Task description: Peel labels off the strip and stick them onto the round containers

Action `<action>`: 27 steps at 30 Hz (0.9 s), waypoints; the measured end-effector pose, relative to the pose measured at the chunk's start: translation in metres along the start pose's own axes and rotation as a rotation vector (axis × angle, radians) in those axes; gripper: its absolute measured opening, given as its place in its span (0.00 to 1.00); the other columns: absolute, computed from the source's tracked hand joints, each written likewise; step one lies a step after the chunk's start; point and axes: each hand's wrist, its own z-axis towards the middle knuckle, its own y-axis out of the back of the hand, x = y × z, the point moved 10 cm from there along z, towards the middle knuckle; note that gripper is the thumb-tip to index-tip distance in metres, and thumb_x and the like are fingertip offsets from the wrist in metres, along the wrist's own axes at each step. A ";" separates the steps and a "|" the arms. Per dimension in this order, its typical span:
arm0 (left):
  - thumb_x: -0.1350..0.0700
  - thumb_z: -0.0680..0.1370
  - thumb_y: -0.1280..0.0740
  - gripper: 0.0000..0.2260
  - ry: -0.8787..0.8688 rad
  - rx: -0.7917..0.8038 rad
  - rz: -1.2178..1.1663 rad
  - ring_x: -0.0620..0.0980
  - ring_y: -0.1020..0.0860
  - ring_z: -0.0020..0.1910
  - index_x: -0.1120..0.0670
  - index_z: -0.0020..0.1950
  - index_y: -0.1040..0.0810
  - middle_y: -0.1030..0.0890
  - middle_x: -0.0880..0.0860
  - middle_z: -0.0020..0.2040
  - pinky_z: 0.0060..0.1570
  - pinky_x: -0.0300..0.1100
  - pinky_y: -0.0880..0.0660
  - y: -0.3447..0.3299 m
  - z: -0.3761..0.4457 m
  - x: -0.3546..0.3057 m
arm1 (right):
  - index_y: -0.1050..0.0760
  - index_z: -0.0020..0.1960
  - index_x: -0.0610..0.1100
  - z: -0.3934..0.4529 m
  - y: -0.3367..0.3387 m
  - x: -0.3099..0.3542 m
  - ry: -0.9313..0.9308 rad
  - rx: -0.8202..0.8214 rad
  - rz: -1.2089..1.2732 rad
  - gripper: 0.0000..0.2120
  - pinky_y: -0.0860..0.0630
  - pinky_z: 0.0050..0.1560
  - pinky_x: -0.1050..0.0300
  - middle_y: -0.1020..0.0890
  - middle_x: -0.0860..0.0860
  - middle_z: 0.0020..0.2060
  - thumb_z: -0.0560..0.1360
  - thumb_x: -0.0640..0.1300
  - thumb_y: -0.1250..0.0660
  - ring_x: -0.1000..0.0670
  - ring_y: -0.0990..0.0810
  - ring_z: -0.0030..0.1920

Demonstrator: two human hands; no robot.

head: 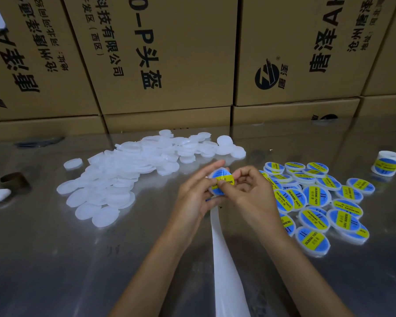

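Step in hand: I judge I am smoothing a blue-and-yellow label [222, 180] onto the round container [215, 191] held up between both hands, above the table [55, 259].
Doing it well: I would press from the label's middle outward so no bubble stays, keep the yellow band straight across the lid, and brace the rim so the container does not tip under the thumb.
Left hand [196, 195]: it comes in from lower left, palm turned inward; its fingers are curled round the container's left and far edge, holding it, with the thumb near the label's left side.
Right hand [249, 191]: it comes in from lower right; its fingers are bent and narrow, the thumb tip pressing on the label's lower right while the curled fingers pinch the container's right rim.
Strip [224, 259]: the white backing hangs down from under the hands toward me, bare on the length I can see.
Unlabelled containers [124, 170]: a loose white heap to the left.
Labelled containers [318, 202]: a pile just right of the hands.
Label roll [387, 165]: far right, well apart.
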 end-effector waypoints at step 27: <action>0.68 0.80 0.36 0.17 -0.065 0.032 0.056 0.53 0.15 0.50 0.53 0.65 0.21 0.14 0.53 0.53 0.45 0.44 0.18 -0.004 -0.003 0.002 | 0.30 0.37 0.44 -0.007 0.020 0.027 0.340 -0.164 -0.467 0.15 0.33 0.34 0.54 0.28 0.53 0.30 0.80 0.48 0.34 0.51 0.30 0.34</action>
